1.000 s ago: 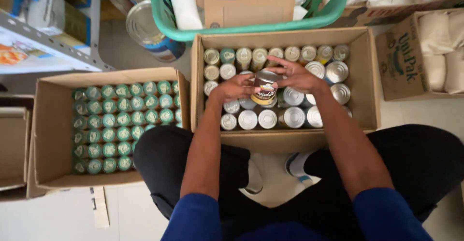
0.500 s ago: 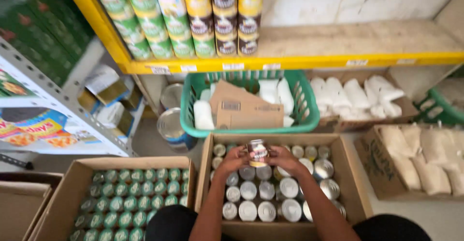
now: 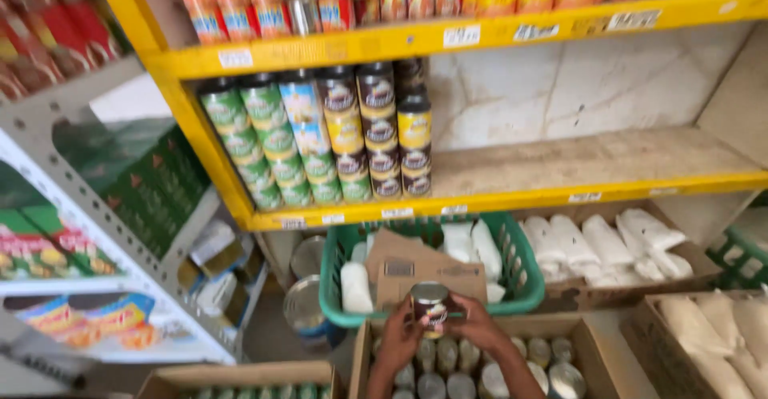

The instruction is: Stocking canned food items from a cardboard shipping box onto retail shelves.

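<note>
I hold one can (image 3: pixel 430 307) upright between both hands, above the open box of cans (image 3: pixel 560 343). My left hand (image 3: pixel 398 337) wraps its left side, fingers curled shut against the label; my right hand (image 3: pixel 474 325) clasps its right side likewise. The can sits just before the green basket (image 3: pixel 524 275), below the yellow shelf (image 3: pixel 560 195).
</note>
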